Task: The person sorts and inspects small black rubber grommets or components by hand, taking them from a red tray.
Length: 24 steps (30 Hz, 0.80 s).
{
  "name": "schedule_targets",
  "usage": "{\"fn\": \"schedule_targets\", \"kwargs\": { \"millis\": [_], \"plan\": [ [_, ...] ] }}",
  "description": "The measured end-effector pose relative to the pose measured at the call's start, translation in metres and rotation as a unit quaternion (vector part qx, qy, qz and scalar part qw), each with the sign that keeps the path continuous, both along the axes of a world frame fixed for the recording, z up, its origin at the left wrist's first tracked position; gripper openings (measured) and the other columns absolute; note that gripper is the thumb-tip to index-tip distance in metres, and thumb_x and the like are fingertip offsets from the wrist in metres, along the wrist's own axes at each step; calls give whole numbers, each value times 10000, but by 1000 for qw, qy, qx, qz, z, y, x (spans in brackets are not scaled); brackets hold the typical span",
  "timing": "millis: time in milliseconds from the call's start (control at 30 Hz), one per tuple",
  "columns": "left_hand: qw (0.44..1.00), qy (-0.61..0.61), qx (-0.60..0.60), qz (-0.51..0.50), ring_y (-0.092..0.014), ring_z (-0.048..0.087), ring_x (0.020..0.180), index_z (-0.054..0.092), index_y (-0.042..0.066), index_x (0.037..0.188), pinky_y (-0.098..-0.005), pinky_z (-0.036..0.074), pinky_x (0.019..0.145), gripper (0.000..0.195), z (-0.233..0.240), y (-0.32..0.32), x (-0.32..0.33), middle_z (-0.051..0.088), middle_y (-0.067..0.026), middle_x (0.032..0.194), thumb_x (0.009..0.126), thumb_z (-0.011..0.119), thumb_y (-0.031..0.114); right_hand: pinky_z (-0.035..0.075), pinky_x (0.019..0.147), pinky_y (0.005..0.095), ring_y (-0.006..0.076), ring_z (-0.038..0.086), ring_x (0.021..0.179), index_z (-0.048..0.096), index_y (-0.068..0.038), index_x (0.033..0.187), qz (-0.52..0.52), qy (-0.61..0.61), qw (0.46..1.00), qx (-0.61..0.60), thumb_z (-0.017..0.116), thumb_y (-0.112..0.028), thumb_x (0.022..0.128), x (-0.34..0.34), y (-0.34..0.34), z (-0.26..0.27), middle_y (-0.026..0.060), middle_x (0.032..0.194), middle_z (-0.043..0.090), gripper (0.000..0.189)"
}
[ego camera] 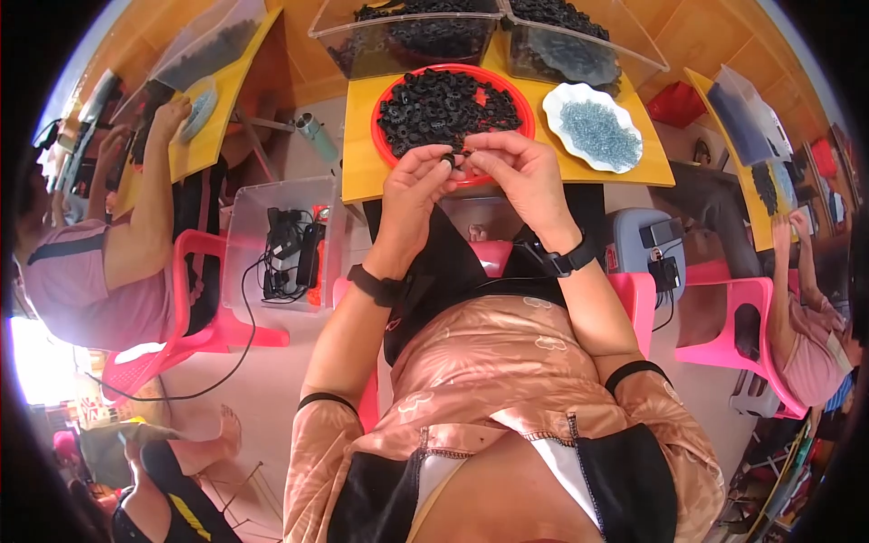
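Observation:
My left hand (415, 184) pinches a small black plastic part (448, 160) between thumb and fingers. Close beside it, my right hand (519, 178) has its thumb and forefinger closed on a tiny piece (467, 154), too small to identify. Both hands meet over the near rim of a round red tray (527, 112). Heaped in that tray are many black plastic parts (434, 112). To the right, a white scalloped dish (555, 103) holds a pile of small clear bluish pieces (601, 136). Tray and dish rest on a yellow table (360, 146).
Two clear plastic bins, left (407, 51) and right (563, 58), hold more black parts behind the tray. A clear box (237, 271) with cables and adapters stands at left; a grey stool (628, 237) is at right. Co-workers sit at a left table (237, 88) and a right table (753, 190).

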<state>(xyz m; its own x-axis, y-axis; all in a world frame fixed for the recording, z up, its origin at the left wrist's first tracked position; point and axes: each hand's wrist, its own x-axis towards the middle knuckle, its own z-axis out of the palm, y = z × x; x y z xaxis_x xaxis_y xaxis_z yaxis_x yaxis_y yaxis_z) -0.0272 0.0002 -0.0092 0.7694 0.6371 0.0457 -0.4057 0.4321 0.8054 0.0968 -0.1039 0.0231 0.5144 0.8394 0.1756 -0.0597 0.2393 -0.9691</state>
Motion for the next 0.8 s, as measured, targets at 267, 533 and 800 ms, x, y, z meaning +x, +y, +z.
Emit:
{"fn": "schedule_targets", "kwargs": {
  "millis": [267, 533, 800],
  "plan": [
    [998, 21, 61, 22, -110, 611, 794, 591, 14, 1058, -220, 478, 717, 215, -1, -4, 3, 638, -59, 932, 845, 610, 28, 496, 726, 228, 134, 630, 777, 652, 9, 1001, -81, -222, 972, -10, 631, 19, 792, -8, -4, 3, 70, 866, 642, 210],
    [997, 34, 64, 15, -100, 602, 749, 607, 18, 1029, -212, 474, 692, 197, -8, 1, 1, 641, -45, 860, 835, 630, 44, 511, 704, 244, 133, 641, 762, 638, 15, 1005, -81, -276, 957, -29, 646, 14, 765, -12, -6, 7, 94, 836, 663, 240],
    [984, 29, -6, -175, -92, 590, 720, 610, 29, 1045, -199, 473, 658, 199, -3, 3, -7, 641, -36, 847, 853, 619, 80, 474, 657, 183, 46, 593, 731, 632, 5, 1023, 69, -147, 984, -67, 684, -15, 770, 12, -22, 16, 11, 821, 632, 259]
  ]
}}
